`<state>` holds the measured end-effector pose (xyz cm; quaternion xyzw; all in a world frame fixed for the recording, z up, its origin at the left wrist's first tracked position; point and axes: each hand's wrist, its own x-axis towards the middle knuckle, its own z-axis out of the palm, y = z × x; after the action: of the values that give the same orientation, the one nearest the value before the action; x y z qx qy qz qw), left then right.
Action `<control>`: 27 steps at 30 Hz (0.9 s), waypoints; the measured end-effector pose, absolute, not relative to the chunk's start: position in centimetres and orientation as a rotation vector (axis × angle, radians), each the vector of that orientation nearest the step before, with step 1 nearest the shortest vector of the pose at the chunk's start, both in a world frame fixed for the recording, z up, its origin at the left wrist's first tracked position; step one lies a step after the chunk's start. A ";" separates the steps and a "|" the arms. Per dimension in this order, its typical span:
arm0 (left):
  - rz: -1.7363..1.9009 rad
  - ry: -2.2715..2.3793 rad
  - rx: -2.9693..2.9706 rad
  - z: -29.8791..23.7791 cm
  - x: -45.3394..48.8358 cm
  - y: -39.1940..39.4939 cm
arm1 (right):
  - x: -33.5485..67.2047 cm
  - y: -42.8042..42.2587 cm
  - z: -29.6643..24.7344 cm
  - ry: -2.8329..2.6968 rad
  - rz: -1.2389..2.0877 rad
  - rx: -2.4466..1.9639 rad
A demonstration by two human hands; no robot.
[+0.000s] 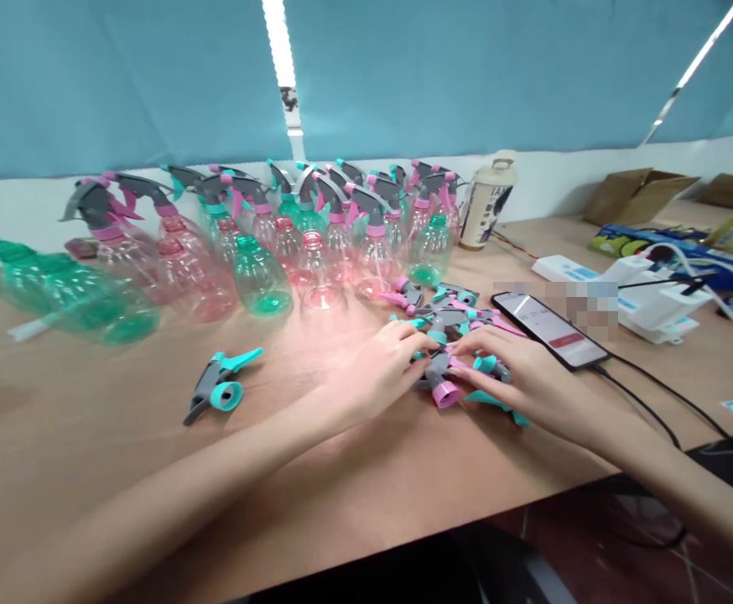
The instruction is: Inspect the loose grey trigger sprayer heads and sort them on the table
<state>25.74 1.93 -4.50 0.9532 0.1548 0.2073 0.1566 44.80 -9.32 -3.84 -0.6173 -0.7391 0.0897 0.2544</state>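
Note:
My left hand point(392, 361) and my right hand point(508, 365) meet at a pile of loose trigger spray heads. Between them is a grey spray head with a pink collar point(445, 393), its collar facing toward me. Fingers of my left hand close on its grey body from the left, and those of my right hand pinch it from the right, by the pink trigger. Turquoise-and-grey spray heads point(448, 317) lie behind my fingers, partly hidden. Under my right hand a turquoise spray head point(492, 398) is partly covered. Apart, to the left, lies another turquoise-and-grey spray head point(219, 386).
Behind stand several pink and green bottles, many with spray heads; open ones include a pink bottle point(320, 277) and a green bottle point(261, 277). Green bottles point(102, 302) lie at left. A phone point(552, 331), power strip point(649, 302), tumbler point(488, 201) and cardboard box point(636, 197) are at right.

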 end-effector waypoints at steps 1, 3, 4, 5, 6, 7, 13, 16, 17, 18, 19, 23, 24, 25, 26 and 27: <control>0.582 0.389 2.748 -4.5 25.8 1.6 | 45.0 -9.5 -4.0 -2.003 0.247 -1.670; 0.531 0.232 2.824 -4.4 25.9 0.8 | 45.2 -9.7 -4.3 -1.989 0.246 -1.658; 0.492 0.151 2.873 -4.3 25.9 0.6 | 45.3 -9.8 -4.4 -1.983 0.236 -1.653; 0.442 0.086 2.920 -4.3 26.0 0.3 | 45.3 -9.9 -4.5 -1.984 0.222 -1.649; 0.388 0.044 2.957 -4.3 26.1 0.2 | 45.2 -10.0 -4.6 -1.991 0.205 -1.648; 0.339 0.021 2.985 -4.3 26.2 0.1 | 45.2 -10.0 -4.7 -2.001 0.188 -1.649; 0.285 0.024 3.043 -4.4 25.6 0.2 | 44.9 -10.3 -4.7 -2.049 0.214 -1.648; 0.290 0.078 3.042 -4.4 24.0 -0.1 | 44.6 -10.3 -4.2 -2.060 0.246 -1.644; 0.295 0.114 3.031 -4.3 23.3 -0.2 | 44.4 -10.2 -4.0 -2.062 0.254 -1.639; 0.312 0.159 3.007 -4.3 22.6 -0.4 | 44.1 -10.0 -3.8 -2.065 0.255 -1.630; 0.338 0.215 2.962 -4.2 21.8 -0.5 | 43.8 -9.8 -3.6 -2.069 0.251 -1.612; 0.474 0.533 2.719 -3.7 18.6 -0.5 | 41.7 -8.2 -3.4 -2.088 0.296 -1.484; 0.513 0.628 2.671 -3.7 17.8 -0.4 | 41.0 -7.6 -3.3 -2.084 0.343 -1.445; 0.564 0.717 2.628 -3.7 17.1 -0.2 | 40.2 -7.0 -3.3 -2.075 0.397 -1.410; 0.615 0.797 2.585 -3.8 16.4 -0.1 | 39.3 -6.5 -3.1 -2.068 0.460 -1.374; 0.660 0.859 2.541 -4.0 15.8 0.1 | 38.4 -5.9 -3.0 -2.068 0.503 -1.329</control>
<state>15.84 0.07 -4.00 0.9033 0.3055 0.2347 0.1886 38.38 -5.90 -2.97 -0.5035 -0.7832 0.1906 0.3111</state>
